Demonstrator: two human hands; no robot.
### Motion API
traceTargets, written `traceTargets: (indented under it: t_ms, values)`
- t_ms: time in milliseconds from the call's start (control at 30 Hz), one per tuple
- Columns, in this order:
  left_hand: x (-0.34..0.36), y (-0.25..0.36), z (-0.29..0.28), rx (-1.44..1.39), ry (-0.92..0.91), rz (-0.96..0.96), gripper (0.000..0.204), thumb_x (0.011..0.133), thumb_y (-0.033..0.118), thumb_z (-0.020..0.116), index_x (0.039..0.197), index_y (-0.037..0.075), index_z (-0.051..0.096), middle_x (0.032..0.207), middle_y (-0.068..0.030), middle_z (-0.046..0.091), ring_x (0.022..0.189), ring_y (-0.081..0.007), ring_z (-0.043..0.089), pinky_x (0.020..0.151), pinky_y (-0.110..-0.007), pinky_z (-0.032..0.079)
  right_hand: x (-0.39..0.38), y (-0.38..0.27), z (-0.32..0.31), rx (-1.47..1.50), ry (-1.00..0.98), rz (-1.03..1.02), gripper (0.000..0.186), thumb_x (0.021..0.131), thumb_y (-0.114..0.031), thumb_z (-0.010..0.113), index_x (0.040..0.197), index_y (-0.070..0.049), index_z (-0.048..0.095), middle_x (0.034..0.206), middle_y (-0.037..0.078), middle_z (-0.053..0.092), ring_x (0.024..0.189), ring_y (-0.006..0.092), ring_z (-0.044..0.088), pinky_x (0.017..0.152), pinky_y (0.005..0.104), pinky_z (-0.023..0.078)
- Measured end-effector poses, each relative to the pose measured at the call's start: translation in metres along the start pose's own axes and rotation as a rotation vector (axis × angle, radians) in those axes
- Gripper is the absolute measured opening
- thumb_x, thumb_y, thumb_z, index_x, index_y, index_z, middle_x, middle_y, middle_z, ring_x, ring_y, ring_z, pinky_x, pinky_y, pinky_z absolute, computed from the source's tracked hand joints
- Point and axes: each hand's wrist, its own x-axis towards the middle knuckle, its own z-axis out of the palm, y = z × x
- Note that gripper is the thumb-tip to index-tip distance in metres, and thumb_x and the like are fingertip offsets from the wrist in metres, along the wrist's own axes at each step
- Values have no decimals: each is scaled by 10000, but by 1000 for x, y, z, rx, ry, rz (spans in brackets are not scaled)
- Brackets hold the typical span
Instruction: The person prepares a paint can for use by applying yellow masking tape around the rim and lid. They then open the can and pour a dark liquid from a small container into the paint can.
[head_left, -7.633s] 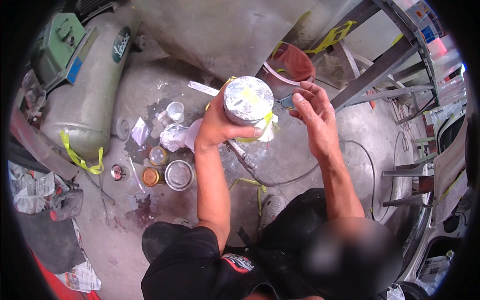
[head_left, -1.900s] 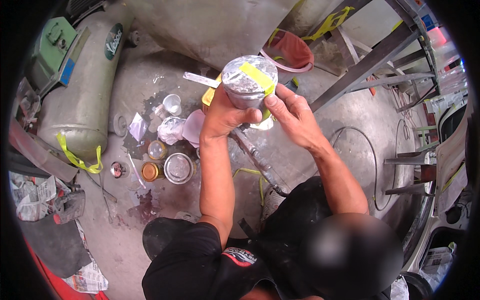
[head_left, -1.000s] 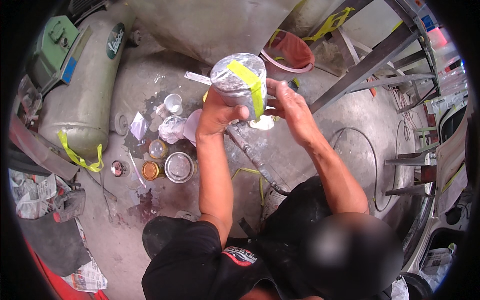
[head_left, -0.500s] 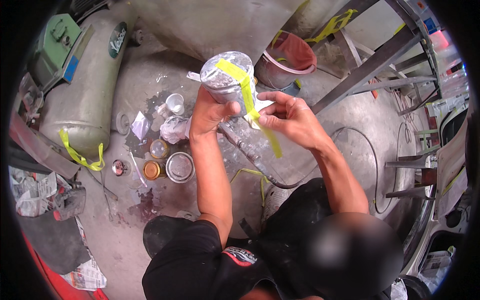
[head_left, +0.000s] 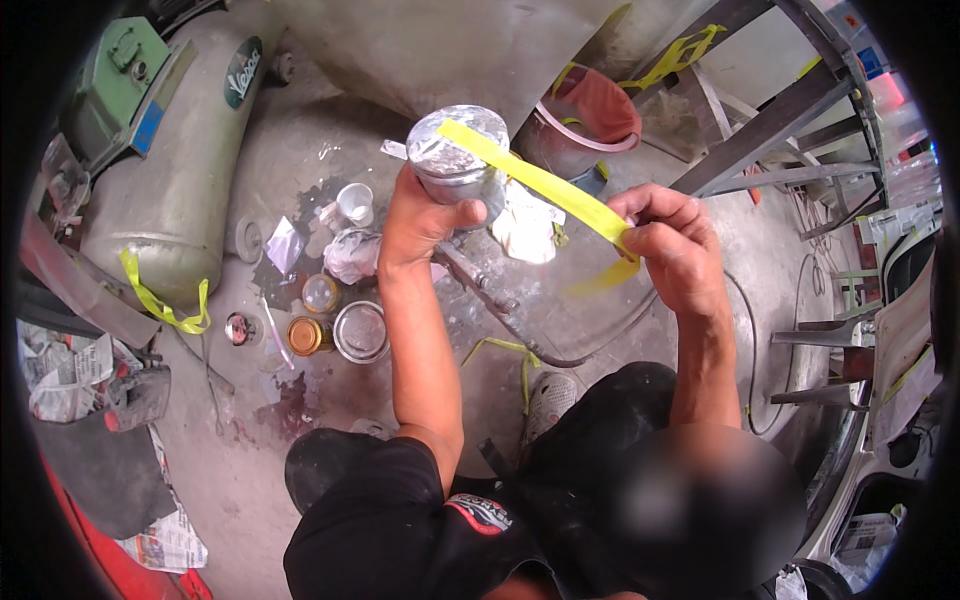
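My left hand [head_left: 430,218] is wrapped round a paint-smeared round metal cup [head_left: 455,180], with its top facing up. A strip of yellow masking tape [head_left: 560,192] is stuck to the cup's top at one end. From there it stretches taut to the right. My right hand [head_left: 680,240] pinches the tape between thumb and fingers, well apart from the cup, and a loose tail hangs below. Below the cup, a hose with a metal fitting [head_left: 485,280] runs down and right; whether it joins the cup is hidden. A crumpled white cloth or paper [head_left: 527,222] shows beneath the stretched tape.
On the floor at left are a white plastic cup [head_left: 355,204], an amber-lidded jar [head_left: 308,336], a round lid [head_left: 361,332] and crumpled paper [head_left: 352,256]. A large grey tank [head_left: 165,200] stands far left. Behind are a pink bucket [head_left: 570,145] and metal frame [head_left: 770,130].
My right hand has moved right, away from the cup, pulling the tape up off its side into a taut strip. My left hand still holds the cup in nearly the same place.
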Motion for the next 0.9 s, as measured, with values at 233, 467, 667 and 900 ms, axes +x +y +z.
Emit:
traceTargets:
  t_ms: [233,467,667,900]
  values:
    - [5,-10,6,35,-77,-39,953,523,203,1002,1318,-3,517,1222,-57,640,1118,-150,595,992,-317,477,13,21,-12,585,-12,-176,217,776,-86,561,941,41,623,709,57,532,624,142,428,661,338,375]
    - [5,-9,18,100,-124,-106,999,505,178,1008,1351,30,498,1244,-44,618,1158,-146,564,1018,-324,452,14,8,-13,648,402,-307,294,871,-162,589,1148,-64,578,819,11,498,689,135,424,679,329,361]
    - [4,-17,26,88,-101,-140,993,498,182,1010,1335,27,500,1237,-43,613,1153,-146,562,1017,-321,451,19,17,11,-245,467,-328,508,898,-52,706,1370,-46,519,919,-9,588,733,51,537,628,192,450]
    - [-1,-27,59,110,-227,-173,1006,488,149,1006,1344,32,491,1232,-25,592,1161,-126,532,1029,-309,424,25,34,0,-306,508,-288,355,937,-48,663,1285,-19,598,908,-6,621,767,52,530,685,213,455]
